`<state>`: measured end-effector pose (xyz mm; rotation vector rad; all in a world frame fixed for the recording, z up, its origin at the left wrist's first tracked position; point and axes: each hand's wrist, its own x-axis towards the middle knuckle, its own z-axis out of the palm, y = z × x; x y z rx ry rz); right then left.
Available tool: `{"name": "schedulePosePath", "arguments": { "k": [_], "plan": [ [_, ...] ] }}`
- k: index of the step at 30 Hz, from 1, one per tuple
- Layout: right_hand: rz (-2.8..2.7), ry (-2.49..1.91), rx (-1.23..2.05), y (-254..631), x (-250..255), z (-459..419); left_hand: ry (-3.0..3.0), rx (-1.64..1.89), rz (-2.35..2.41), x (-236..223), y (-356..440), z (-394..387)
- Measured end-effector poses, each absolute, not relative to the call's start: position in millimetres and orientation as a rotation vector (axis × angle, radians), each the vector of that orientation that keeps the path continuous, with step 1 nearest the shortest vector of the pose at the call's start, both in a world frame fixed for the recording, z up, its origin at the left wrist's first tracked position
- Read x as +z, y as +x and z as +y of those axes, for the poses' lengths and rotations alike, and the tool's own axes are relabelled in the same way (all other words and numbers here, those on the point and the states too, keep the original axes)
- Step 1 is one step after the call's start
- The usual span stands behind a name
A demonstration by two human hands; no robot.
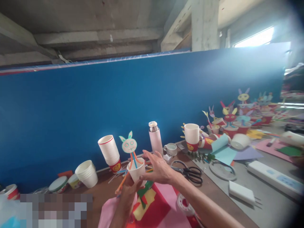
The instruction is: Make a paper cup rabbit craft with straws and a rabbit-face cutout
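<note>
A white paper cup stands upright in my left hand, which grips it low down. Out of the cup rises a paper rabbit head with green-edged ears and pink eyes, on orange and blue strips. My right hand is just to the right of the cup, fingers stretched and spread, its thumb close to the cup wall; I cannot tell whether it touches. Below the hands lie pink, red, yellow and green paper sheets. Black-handled scissors rest beyond my right wrist.
Stacked cups and a pink thermos stand before a blue partition. A tape roll lies near my right forearm. Rightward are a power strip, a white charger, and several rabbit cups.
</note>
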<state>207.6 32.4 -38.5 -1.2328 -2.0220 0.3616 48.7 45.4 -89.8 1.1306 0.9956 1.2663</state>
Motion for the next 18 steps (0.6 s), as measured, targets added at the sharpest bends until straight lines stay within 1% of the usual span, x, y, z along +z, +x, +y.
{"name": "schedulePosePath", "arguments": {
  "k": [6,12,18],
  "plan": [
    [-1.994,-1.222,0.463,203.5,-36.9,31.1,1.168,1.270,0.942,-89.4,55.4,37.8],
    [-2.009,-1.354,0.480,200.1,-33.8,27.6,1.224,1.227,0.890,-86.8,59.8,30.6],
    [-1.983,-1.329,0.496,200.2,-31.8,26.5,1.234,1.190,0.837,-89.3,58.1,30.8]
  ]
}}
